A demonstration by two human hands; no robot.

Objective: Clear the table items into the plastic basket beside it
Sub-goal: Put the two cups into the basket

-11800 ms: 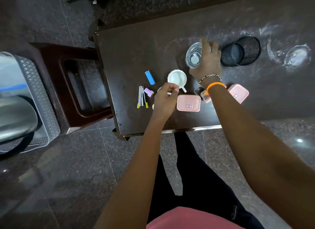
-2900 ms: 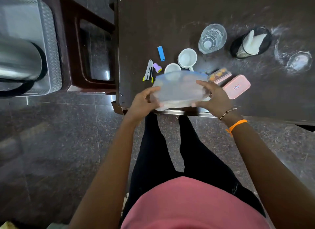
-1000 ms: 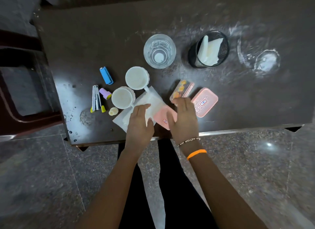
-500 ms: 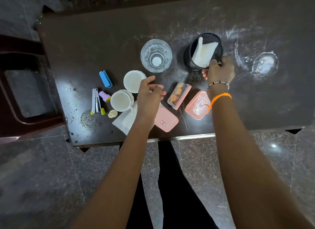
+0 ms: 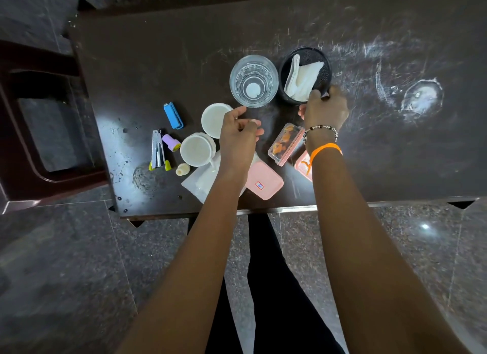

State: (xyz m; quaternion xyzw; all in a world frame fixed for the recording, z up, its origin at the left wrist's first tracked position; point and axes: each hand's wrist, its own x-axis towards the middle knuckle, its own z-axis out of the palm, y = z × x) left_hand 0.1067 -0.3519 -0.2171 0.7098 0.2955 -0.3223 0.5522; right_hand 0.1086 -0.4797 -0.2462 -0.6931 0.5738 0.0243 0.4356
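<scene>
Right hand (image 5: 324, 110) had closed its fingers on the near rim of the black mesh cup (image 5: 305, 74), which now stood closer to the drinking glass (image 5: 253, 81) than half a second earlier; folded white cloth (image 5: 300, 78) sat inside the cup. The left hand (image 5: 238, 137), loosely curled and holding nothing, had stayed over the table (image 5: 184, 50) between the glass and the pink lidded box (image 5: 264, 181). At 3 o'clock of that hand lay a clear box holding orange pieces (image 5: 286, 142). Two white cups (image 5: 197, 149) at 9 o'clock looked empty. The glass held only clear liquid, if any. No plastic basket was in view.
</scene>
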